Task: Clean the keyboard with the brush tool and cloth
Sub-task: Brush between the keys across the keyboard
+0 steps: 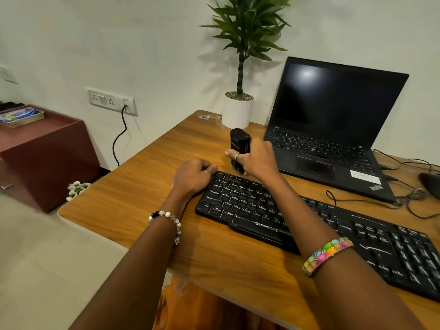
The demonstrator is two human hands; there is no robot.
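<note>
A black Zebronics keyboard (pixel 333 225) lies slanted across the wooden desk (pixel 147 201). My right hand (pixel 257 158) grips an upright black brush tool (pixel 239 141), whose lower end sits over the keyboard's top-left keys. My left hand (pixel 192 175) rests with curled fingers against the keyboard's far-left corner, holding it. No cloth shows anywhere in view.
An open black ThinkPad laptop (pixel 333 115) stands behind the keyboard. A potted plant in a white pot (pixel 238 110) sits at the desk's back edge. Cables (pixel 409 198) and a dark mouse (pixel 431 184) lie at the right. A maroon cabinet (pixel 47 151) stands left of the desk.
</note>
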